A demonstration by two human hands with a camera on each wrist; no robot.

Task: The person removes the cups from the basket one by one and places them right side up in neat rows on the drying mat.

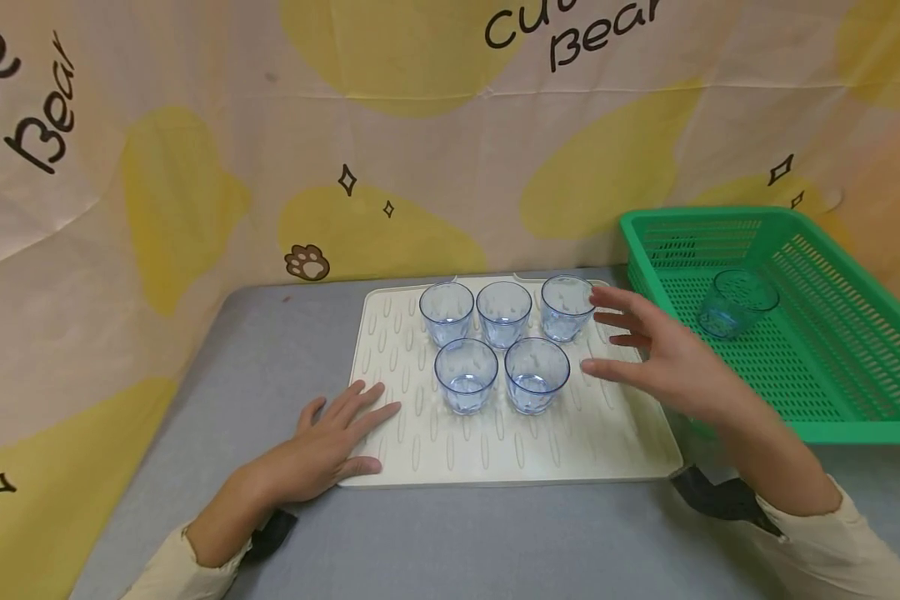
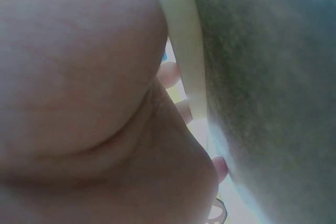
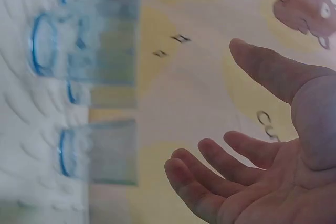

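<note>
Clear blue-tinted glasses stand upright on a white ribbed draining board. In the back row are a left glass (image 1: 447,313), a middle glass (image 1: 504,315) and a right glass (image 1: 567,308). Two more, a front left glass (image 1: 466,375) and a front right glass (image 1: 537,375), stand before them. My left hand (image 1: 333,442) rests with spread fingers on the left edge of the draining board (image 1: 450,462). Beside the right-hand glasses hovers my right hand (image 1: 663,354), thumb and fingers apart and nothing between them. The right wrist view shows this palm (image 3: 268,198) empty.
A green plastic basket (image 1: 832,432) stands right of the draining board, with one glass (image 1: 737,304) inside it, leaning. The grey tabletop (image 1: 480,542) ends at a patterned cloth backdrop (image 1: 420,167) behind and to the left.
</note>
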